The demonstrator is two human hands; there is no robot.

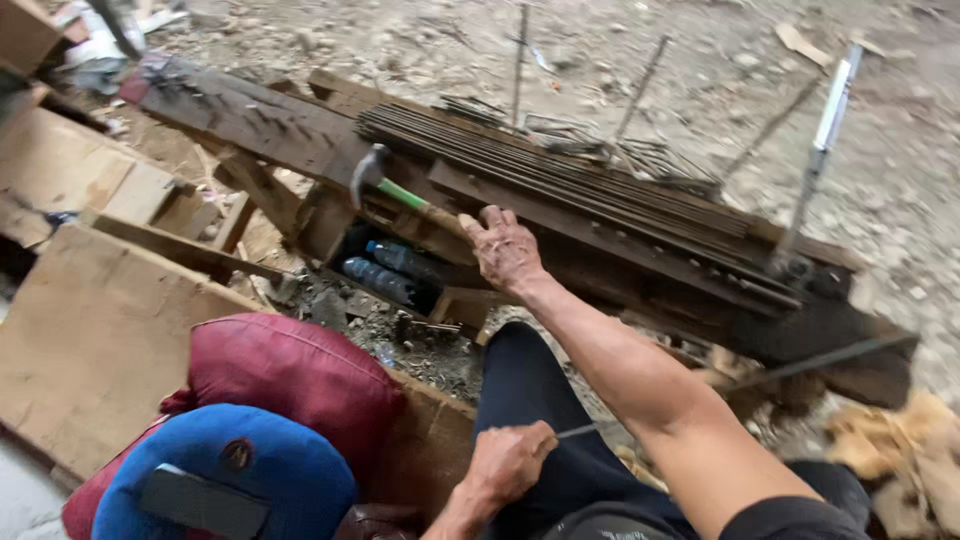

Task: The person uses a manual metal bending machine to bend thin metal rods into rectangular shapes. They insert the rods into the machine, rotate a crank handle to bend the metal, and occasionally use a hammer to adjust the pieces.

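My right hand reaches forward and closes on the wooden handle end of a hammer. The hammer has a steel head and a green neck, and it lies on a rough wooden bench. My left hand is low by my dark trouser leg, pinched on a thin steel rod that runs right and passes behind my right forearm. A bundle of long dark steel rods lies along the bench just beyond the hammer.
Bent wire stirrups sit behind the rod bundle. Two plastic bottles lie under the bench. A red cushion and a blue cap rest on cardboard at left. A pale lever bar stands at the right over rubble.
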